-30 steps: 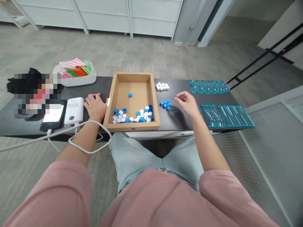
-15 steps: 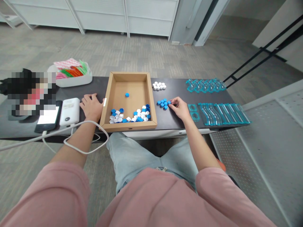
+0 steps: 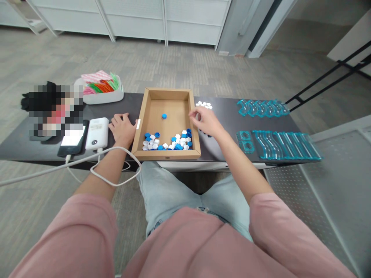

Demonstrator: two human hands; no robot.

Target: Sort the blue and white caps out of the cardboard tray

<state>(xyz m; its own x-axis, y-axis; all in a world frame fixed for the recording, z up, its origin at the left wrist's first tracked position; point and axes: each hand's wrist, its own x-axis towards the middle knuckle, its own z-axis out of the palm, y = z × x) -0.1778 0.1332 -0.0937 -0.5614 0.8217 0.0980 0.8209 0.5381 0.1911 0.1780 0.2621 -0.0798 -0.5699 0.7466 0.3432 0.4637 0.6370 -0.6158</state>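
Note:
A cardboard box stands on the dark table in front of me. A mix of small blue and white hexagonal pieces lies along its near wall, and one blue piece sits alone in the middle. My right hand hovers over the box's right wall, its fingertips drawn together in a loose pinch; what they hold, if anything, does not show. It covers most of the blue pile on the table. A white pile lies just beyond it. My left hand rests flat and open against the box's left side.
Teal curved track pieces lie at the right in a far row and a near row. A white power bank, a phone and a cable are at the left. A white tray of coloured strips stands behind.
My right hand has gone from the blue pile on the table leftwards to the box's right wall. My left hand has stayed put.

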